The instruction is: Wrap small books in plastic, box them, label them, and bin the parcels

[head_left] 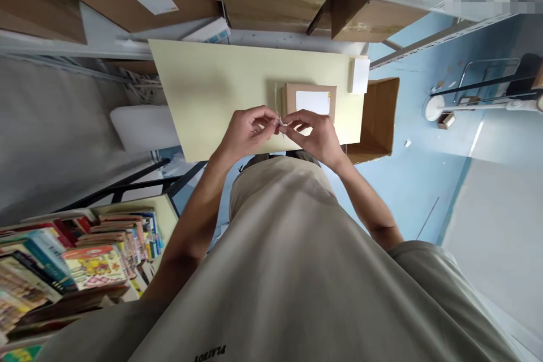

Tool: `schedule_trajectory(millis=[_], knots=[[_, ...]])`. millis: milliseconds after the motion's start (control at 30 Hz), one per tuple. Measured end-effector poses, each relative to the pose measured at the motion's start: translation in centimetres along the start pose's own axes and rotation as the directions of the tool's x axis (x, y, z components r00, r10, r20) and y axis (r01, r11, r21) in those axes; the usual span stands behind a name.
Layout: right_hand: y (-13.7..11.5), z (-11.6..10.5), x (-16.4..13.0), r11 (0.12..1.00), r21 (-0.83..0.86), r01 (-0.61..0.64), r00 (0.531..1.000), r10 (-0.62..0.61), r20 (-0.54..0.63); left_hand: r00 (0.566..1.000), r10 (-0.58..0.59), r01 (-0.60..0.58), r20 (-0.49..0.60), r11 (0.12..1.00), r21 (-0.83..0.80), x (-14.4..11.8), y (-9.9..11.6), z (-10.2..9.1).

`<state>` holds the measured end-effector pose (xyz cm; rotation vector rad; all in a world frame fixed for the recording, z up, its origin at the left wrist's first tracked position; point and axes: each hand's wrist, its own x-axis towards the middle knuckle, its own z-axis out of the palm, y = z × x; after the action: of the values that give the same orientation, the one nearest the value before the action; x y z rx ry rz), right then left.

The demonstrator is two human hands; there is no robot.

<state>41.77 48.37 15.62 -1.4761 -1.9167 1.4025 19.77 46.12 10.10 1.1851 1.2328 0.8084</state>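
My left hand (pixel 250 129) and my right hand (pixel 313 133) meet over the near side of the pale yellow table (pixel 203 85). Fingertips of both are pinched together on a thin, translucent strip (pixel 275 96), whose far end stretches away from me; its kind is not clear. A small crumpled piece of it shows between the fingertips. Just beyond my right hand lies a closed brown cardboard box (pixel 291 93) with a white label (pixel 313 103) on top. My right fingers overlap the near edge of this box in view, and I cannot tell whether they touch it.
A stack of white cards or labels (pixel 360 75) sits at the table's right end. Beside that end stands an open cardboard carton (pixel 379 119). Larger cartons (pixel 267 3) line the shelf behind. Many books (pixel 97 266) fill the lower left, near a white stool-like seat (pixel 144 126).
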Motion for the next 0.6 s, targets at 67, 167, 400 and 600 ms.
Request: schedule_trajectory(millis=[67, 167, 400, 600], knots=[[-0.7, 1.2, -0.1, 0.999, 0.014, -0.037, 0.999, 0.038, -0.024, 1.0, 0.012, -0.012, 0.016, 1.0, 0.012, -0.5, -0.2, -1.0], [-1.0, 2.8, 0.3, 0.997, 0.016, -0.07, 0.996, 0.071, -0.046, 0.998, 0.043, -0.044, 0.05, 0.999, 0.029, -1.1, -0.6, -2.2], [0.5, 5.4, 1.3, 0.991, 0.004, -0.132, 0.981, 0.131, -0.145, 1.0, -0.01, 0.008, 0.011, 0.982, 0.191, -1.4, -5.1, -4.8], [0.8, 4.6, 0.2, 0.976, 0.145, -0.16, 0.956, 0.19, -0.223, 0.922, -0.204, 0.312, -0.329, 0.895, 0.319, -2.0, -13.0, -15.5]])
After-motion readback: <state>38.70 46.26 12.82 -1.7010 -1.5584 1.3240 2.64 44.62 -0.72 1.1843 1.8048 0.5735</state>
